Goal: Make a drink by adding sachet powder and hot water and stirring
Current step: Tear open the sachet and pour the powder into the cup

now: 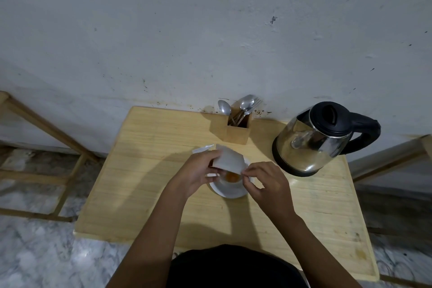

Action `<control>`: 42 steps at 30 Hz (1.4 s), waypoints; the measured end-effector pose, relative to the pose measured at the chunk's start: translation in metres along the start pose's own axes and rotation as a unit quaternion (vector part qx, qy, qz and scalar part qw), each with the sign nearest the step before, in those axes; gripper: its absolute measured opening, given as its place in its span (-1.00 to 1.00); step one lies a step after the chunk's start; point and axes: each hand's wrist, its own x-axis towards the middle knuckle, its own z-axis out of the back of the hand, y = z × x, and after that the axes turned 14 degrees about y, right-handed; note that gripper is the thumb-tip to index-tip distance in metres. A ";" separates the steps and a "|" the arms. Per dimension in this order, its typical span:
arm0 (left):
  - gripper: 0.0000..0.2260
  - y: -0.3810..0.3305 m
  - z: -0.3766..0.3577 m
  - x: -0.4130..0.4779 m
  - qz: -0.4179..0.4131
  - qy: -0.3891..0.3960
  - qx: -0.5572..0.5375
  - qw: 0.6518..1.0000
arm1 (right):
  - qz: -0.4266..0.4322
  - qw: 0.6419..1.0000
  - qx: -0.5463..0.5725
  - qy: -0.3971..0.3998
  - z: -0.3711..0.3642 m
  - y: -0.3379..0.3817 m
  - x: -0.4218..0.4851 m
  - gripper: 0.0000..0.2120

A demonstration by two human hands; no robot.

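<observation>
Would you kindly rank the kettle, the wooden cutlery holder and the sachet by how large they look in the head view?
1. kettle
2. wooden cutlery holder
3. sachet, about the holder's size; too close to call
</observation>
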 end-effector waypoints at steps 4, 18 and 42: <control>-0.90 0.002 -0.003 0.002 -0.036 -0.038 0.087 0.995 | -0.106 0.976 0.128 0.138 0.000 0.000 -0.004 -0.72; -0.84 0.014 0.023 0.000 -0.056 -0.046 0.131 0.989 | -0.354 0.834 0.404 0.124 -0.010 0.010 0.046 -0.90; -0.61 0.098 0.080 0.037 -0.026 -0.228 0.629 0.743 | -0.319 0.876 0.091 0.351 -0.039 -0.003 0.039 0.00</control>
